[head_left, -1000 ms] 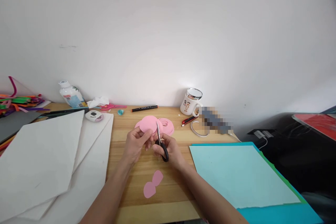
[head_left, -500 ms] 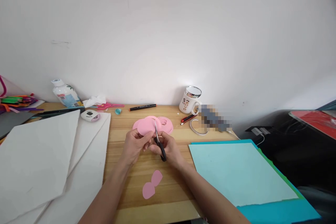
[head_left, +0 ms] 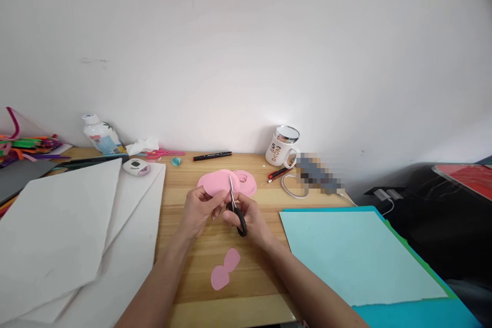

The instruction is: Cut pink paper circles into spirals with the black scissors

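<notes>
A rounded piece of pink paper (head_left: 217,183) is pinched at its lower edge by my left hand (head_left: 198,212). My right hand (head_left: 250,219) grips black-handled scissors (head_left: 240,220), its fingers partly hidden behind the handles. The metal blades point away from me and lie over the right side of the pink paper. Just behind, more pink paper with a round hole (head_left: 249,183) rests on the wooden desk (head_left: 200,303). Two pink petal-shaped cutouts (head_left: 220,278) lie on the desk nearer to me, touching each other.
White boards (head_left: 54,236) are stacked at left, with a white oval gadget (head_left: 136,167) on them. Behind stand a bottle (head_left: 103,136), pink scissors (head_left: 163,153), a black marker (head_left: 212,156) and a mug (head_left: 282,146). Light-blue sheets (head_left: 357,256) lie at right.
The view has shifted slightly, so everything sits a little farther right. Both hands keep their hold, and the scissor blades look closer together over the pink paper.
</notes>
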Motion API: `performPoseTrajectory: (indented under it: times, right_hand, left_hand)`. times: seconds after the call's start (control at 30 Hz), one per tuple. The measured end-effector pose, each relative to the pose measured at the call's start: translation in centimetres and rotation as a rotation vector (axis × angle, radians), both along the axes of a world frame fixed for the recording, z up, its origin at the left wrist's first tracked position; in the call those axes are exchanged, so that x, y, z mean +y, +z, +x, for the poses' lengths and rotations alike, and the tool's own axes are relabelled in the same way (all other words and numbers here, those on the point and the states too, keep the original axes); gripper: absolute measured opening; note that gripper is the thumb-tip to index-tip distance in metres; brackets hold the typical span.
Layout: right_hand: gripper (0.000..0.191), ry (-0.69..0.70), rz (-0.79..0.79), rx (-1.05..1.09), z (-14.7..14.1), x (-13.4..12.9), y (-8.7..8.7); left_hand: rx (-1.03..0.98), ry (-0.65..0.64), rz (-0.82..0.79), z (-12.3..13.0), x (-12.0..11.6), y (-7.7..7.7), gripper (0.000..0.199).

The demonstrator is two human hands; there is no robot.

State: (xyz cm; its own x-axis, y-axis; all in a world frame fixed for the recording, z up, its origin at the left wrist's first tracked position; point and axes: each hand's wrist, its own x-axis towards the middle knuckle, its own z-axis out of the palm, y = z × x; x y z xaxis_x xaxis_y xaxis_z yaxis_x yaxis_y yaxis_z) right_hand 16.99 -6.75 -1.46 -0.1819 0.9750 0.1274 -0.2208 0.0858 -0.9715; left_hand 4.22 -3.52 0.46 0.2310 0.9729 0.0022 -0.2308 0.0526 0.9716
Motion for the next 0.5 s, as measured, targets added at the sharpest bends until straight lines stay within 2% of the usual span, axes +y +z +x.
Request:
performPoseTrajectory:
  times: [0.23, 0.5]
  right_hand:
    - [0.041, -0.009, -0.008, -0.019, 0.15, -0.07, -0.10]
    - [0.040, -0.014, 0.025, -0.027, 0.05, -0.22, 0.11]
  left_hand:
    - [-0.031, 0.029, 0.005, -0.07, -0.02, 0.23, 0.018]
    - [-0.062, 0.004, 0.026, -0.23, -0.02, 0.04, 0.019]
